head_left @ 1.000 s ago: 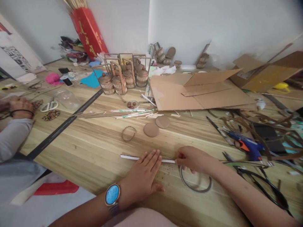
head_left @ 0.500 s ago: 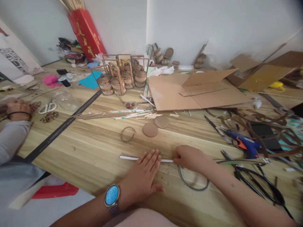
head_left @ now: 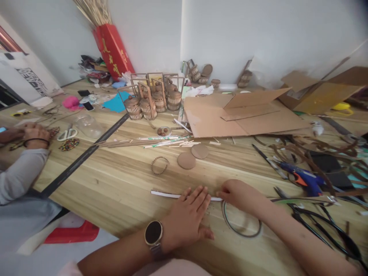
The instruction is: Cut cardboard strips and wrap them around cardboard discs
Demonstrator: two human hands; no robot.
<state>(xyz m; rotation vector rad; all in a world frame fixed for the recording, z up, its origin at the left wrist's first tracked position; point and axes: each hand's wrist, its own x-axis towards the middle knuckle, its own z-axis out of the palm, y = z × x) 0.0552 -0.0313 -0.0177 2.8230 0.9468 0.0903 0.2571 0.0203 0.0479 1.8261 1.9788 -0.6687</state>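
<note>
A thin white strip [head_left: 164, 194] with a dark edge lies across the wooden table. My left hand [head_left: 188, 216], with a watch on its wrist, rests flat over the strip, fingers stretched out. At the strip's right part, my right hand [head_left: 237, 195] has its thumb and fingers pinched on it. Just below that hand lies a thin grey-green loop [head_left: 243, 234]; whether it joins the strip is hidden. Farther back are a small ring of dotted strip [head_left: 160, 165] and two round cardboard discs [head_left: 186, 160] [head_left: 199, 151].
Lidded miniature baskets [head_left: 149, 107] stand at the back beside flat cardboard [head_left: 212, 119]. Small sticks [head_left: 186, 143] lie before it. A blue glue gun [head_left: 307, 178], brown strips and black-handled cutters [head_left: 324, 226] crowd the right. A co-worker's hand [head_left: 36, 134] is at left, near scissors [head_left: 67, 133].
My left hand has slid a little rightward along the strip, closer to my right hand. My right hand keeps its pinch. The whole view has shifted slightly, and the watch face has gone dark.
</note>
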